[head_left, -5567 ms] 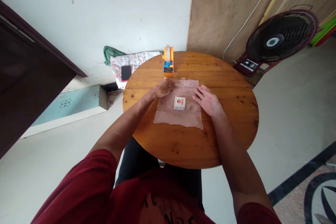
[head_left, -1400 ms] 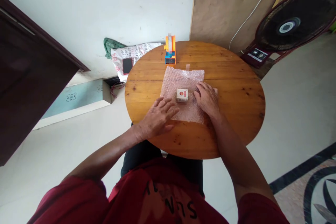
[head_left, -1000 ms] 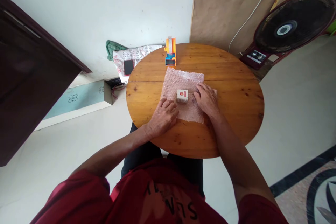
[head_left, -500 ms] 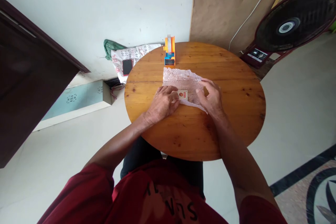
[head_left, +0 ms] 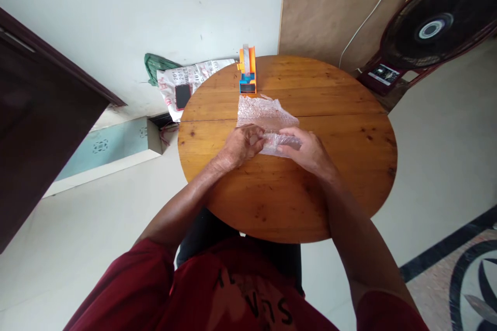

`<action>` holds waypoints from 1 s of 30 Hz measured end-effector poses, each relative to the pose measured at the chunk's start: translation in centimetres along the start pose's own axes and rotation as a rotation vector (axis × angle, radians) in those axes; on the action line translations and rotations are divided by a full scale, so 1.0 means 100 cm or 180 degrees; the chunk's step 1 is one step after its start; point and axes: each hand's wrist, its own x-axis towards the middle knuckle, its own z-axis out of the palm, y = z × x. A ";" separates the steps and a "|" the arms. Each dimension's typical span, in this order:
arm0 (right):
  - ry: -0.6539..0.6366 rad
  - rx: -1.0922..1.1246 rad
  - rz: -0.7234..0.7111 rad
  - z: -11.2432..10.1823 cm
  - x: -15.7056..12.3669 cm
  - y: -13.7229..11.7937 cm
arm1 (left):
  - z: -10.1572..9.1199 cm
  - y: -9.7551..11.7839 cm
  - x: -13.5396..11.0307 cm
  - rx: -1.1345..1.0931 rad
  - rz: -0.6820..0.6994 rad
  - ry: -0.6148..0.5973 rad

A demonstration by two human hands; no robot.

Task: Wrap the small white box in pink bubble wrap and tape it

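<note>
A sheet of pinkish clear bubble wrap [head_left: 259, 109] lies on the round wooden table, its near part folded over toward the middle. Under that fold the small printed box shows only faintly. At the fold's left end, my left hand [head_left: 245, 144] has its fingers closed on the bubble wrap. My right hand [head_left: 305, 147] grips the folded part from the right, thumb on the near side and fingers on the far side. Just beyond the sheet stands an orange and blue tape dispenser [head_left: 247, 70] with a roll of clear tape.
The round wooden table [head_left: 272, 196] fills the middle. Left of it, a phone [head_left: 182, 96] lies on a white printed sack [head_left: 165, 85] beside a green bag [head_left: 155, 67]. A large dark fan [head_left: 435, 28] stands at the back right.
The near edge of the bubble wrap has been folded over the small box, which was plainly visible before. My right hand has moved left and inward, closing on the fold.
</note>
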 end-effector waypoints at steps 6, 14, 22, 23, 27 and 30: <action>0.0265 0.0469 0.0177 0.010 0.005 0.011 | 0.008 -0.005 -0.002 -0.0540 -0.0072 0.0158; 0.0205 0.1121 0.0316 0.015 0.005 0.006 | 0.010 -0.012 -0.003 -0.1276 -0.0152 0.0104; -0.0015 0.1333 0.0722 0.010 0.004 0.005 | 0.007 -0.009 -0.010 -0.1539 -0.0258 -0.0156; -0.0022 0.1416 0.0738 0.010 0.004 0.006 | 0.006 -0.008 -0.010 -0.1566 -0.0278 -0.0184; -0.0118 0.1573 0.0797 0.011 0.004 0.008 | 0.004 -0.006 -0.010 -0.1695 -0.0502 -0.0246; -0.0086 0.1369 0.0826 0.010 0.004 0.007 | 0.002 -0.005 -0.009 -0.1817 -0.0621 -0.0300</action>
